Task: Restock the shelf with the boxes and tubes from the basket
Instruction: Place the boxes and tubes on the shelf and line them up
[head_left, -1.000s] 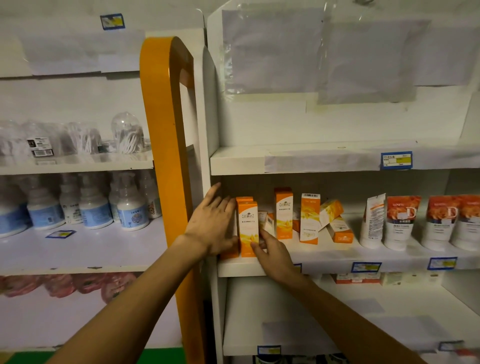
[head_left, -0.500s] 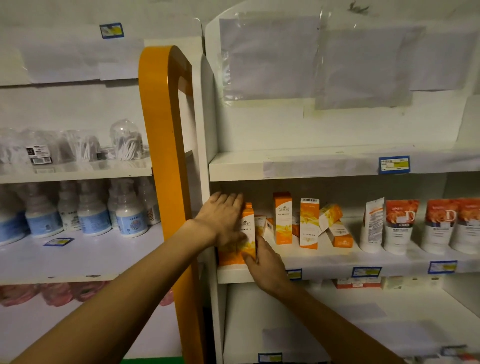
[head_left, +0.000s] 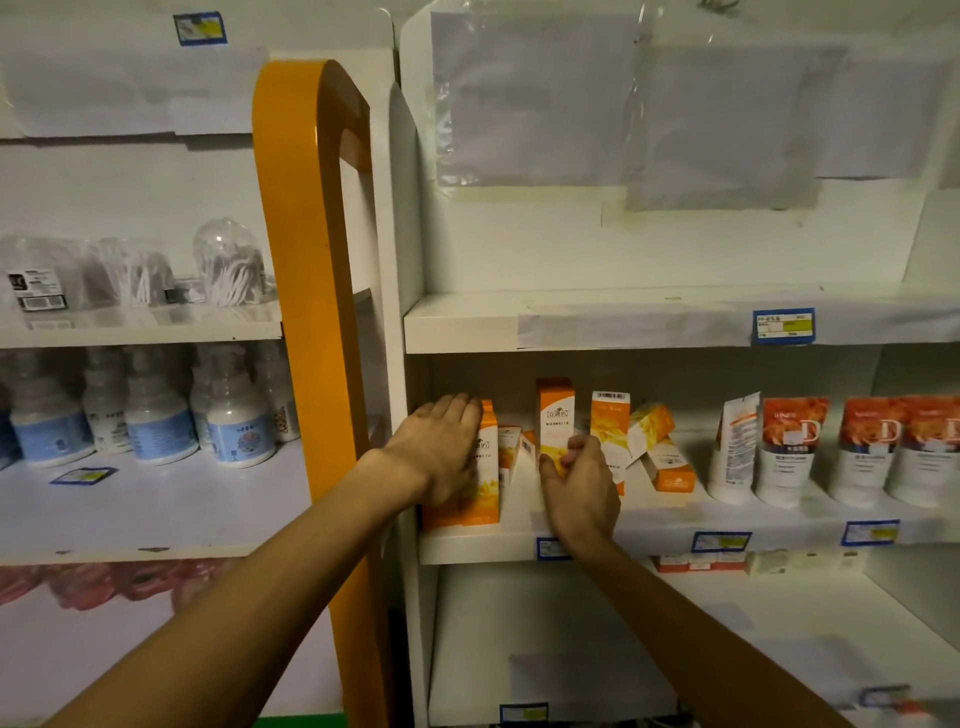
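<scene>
- Two hands work the middle shelf (head_left: 467, 545); the left hand (head_left: 441, 452) lies flat, fingers together, pressed against the orange boxes at the left end (head_left: 483, 499) — half a second ago it covered the same stack, so that group now looks settled against the side wall
- the right hand (head_left: 582, 483) has left that stack; it now closes thumb and fingers round the base of the tall upright box (head_left: 555, 415) further right
- judging by this, the work shifts to closing the gap between stack and loose boxes
- leaning boxes (head_left: 649, 431) and tubes (head_left: 789, 447) wait untouched; the basket is out of view
</scene>
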